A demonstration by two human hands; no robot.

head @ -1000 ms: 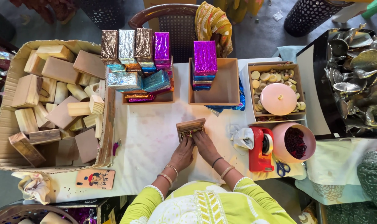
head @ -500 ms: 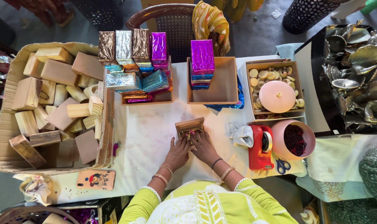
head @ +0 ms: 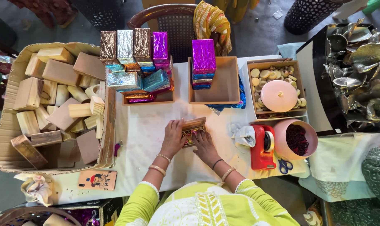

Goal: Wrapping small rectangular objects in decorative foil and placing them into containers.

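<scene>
Both hands closing on a small rectangular wooden box with shiny purple-gold lining, resting at the middle of the white-covered desk. Left hand gripping its left side, right hand pressing fingers at its front edge. Sitting just right: crumpled white cloth, red tape dispenser. Lying behind: open wooden tray holding foil-wrapped blocks.
</scene>
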